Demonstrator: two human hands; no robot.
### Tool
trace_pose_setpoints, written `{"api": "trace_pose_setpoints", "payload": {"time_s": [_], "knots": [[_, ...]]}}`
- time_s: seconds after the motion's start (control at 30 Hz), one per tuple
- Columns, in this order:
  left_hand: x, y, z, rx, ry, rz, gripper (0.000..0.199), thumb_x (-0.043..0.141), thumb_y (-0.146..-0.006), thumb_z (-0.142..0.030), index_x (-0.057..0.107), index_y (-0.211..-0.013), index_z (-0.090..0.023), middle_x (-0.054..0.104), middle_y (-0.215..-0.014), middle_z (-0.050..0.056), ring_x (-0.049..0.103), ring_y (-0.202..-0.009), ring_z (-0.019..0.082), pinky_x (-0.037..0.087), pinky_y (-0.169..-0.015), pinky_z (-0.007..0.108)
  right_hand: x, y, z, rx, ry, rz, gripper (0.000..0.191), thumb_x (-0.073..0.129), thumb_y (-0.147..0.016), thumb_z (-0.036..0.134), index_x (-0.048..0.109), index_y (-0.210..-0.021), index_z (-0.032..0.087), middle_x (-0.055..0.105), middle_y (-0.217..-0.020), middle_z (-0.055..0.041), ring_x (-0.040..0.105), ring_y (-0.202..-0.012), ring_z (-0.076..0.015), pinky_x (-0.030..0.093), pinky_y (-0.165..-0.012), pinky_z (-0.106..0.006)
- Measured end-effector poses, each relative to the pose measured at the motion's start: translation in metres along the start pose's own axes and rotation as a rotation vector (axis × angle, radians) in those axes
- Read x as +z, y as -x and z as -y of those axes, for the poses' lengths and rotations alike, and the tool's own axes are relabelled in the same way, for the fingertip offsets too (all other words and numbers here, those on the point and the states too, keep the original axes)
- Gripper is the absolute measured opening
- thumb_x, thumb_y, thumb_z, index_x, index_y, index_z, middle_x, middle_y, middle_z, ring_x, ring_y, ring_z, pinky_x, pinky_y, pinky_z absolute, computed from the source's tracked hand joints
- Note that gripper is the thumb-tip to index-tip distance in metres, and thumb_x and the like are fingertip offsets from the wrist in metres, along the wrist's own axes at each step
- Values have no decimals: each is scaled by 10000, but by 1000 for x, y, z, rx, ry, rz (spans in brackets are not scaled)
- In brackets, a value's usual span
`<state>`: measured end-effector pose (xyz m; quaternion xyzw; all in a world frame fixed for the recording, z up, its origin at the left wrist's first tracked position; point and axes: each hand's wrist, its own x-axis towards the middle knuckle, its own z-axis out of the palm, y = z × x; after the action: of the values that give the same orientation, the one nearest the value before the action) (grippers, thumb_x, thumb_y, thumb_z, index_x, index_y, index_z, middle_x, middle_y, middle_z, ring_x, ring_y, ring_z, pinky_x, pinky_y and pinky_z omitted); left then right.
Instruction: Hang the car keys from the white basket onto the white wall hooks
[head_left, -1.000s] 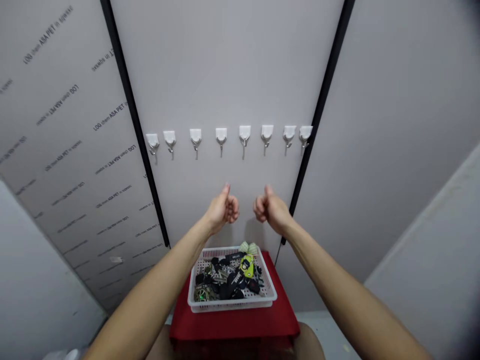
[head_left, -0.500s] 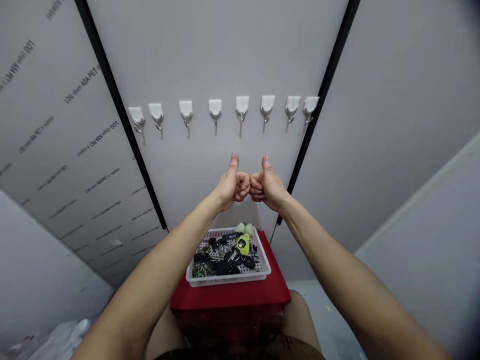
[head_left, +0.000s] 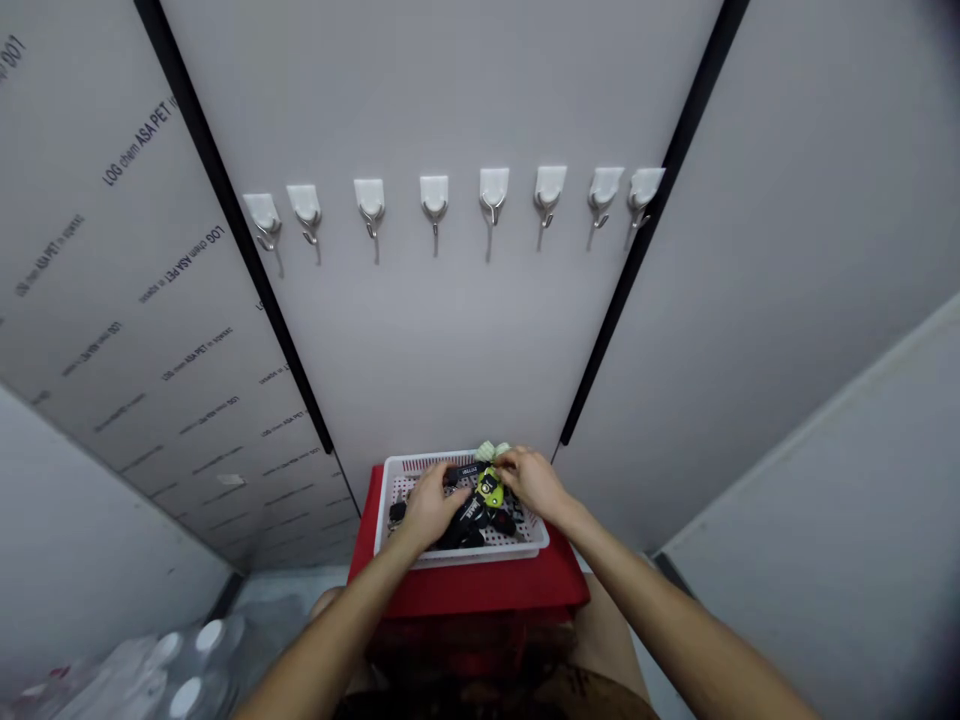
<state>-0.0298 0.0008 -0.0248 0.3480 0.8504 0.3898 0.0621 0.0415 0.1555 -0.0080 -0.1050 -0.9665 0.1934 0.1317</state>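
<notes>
A white basket (head_left: 480,556) sits on a red surface (head_left: 487,592) and holds a jumble of dark keys and key holders. My left hand (head_left: 433,506) is over its left part, thumb and fingers apart, touching the black items there. At the right rear my right hand (head_left: 531,482) has its fingers pressed together beside a yellow-green key holder (head_left: 490,488) and a pale green bow-like piece (head_left: 487,452); what it pinches is too small to make out. A black strap with white print (head_left: 471,470) lies between the hands.
Several white hooks (head_left: 434,197) are fixed in a row on the grey wall (head_left: 450,340), with black strips (head_left: 615,325) at either side. Capped plastic bottles (head_left: 211,636) stand on the floor at lower left.
Both hands have come down from in front of the wall, where they were closed with thumbs up, into the basket. The view has shifted slightly.
</notes>
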Motion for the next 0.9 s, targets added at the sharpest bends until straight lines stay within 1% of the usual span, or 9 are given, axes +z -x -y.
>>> {"api": "trace_pose_setpoints", "payload": {"time_s": [0.1,0.23,0.33,0.4,0.53,0.67,0.77,0.83,0.9], "knots": [[7,7,5,-19,23,80,343,496,-606,-315,465,-902,-144,538,-812,38,488,-729,137,371,-674,259,6,7,0,-32,87,5,214,420,-649,164,551,-818,175,537,-818,-54,431,-787,-160,314,-689,-271],[5,12,0,83,-127,98,389,571,-526,-301,485,-877,-157,509,-879,46,451,-823,169,345,-730,278,8,16,11,-93,93,-74,226,437,-645,162,529,-851,174,515,-847,-55,400,-814,-167,306,-703,-290],[3,16,-4,119,-270,143,249,538,-544,-210,527,-789,-167,513,-830,38,444,-817,173,344,-719,271,10,21,21,-272,57,27,224,479,-631,183,536,-847,194,513,-838,-42,391,-822,-166,305,-715,-290],[2,18,-4,130,-274,150,224,494,-573,-170,538,-793,-177,522,-809,32,450,-808,161,343,-720,254,12,22,25,-347,61,106,246,514,-614,208,537,-858,206,515,-835,-38,388,-827,-174,306,-719,-299],[-3,19,-6,130,-136,117,193,418,-638,-184,558,-770,-184,554,-756,30,482,-735,145,358,-682,243,14,21,28,-307,78,108,218,507,-633,236,542,-845,198,518,-813,-47,402,-824,-182,317,-714,-310],[-19,11,-26,111,109,94,151,397,-645,-191,547,-662,-173,574,-682,11,500,-674,132,374,-646,232,7,21,33,-317,-108,44,183,462,-662,206,523,-833,181,510,-818,-40,443,-775,-140,356,-678,-252],[-34,-2,-52,76,314,65,119,424,-633,-222,517,-667,-156,563,-643,7,504,-640,124,388,-619,223,-7,19,39,-307,-283,-91,188,445,-660,174,503,-839,177,524,-824,-35,459,-763,-131,368,-674,-240],[-43,-12,-72,72,442,-3,155,451,-620,-257,496,-715,-143,550,-653,14,500,-634,123,395,-609,226,-21,15,42,-240,-375,-209,177,410,-683,178,506,-832,172,541,-797,-38,472,-738,-135,372,-667,-251],[-47,-21,-89,102,567,-75,227,465,-613,-277,474,-789,-133,548,-726,32,498,-683,126,396,-647,236,-41,8,45,-165,-481,-301,189,375,-713,222,513,-829,165,553,-757,-38,486,-697,-134,380,-642,-255]]}}
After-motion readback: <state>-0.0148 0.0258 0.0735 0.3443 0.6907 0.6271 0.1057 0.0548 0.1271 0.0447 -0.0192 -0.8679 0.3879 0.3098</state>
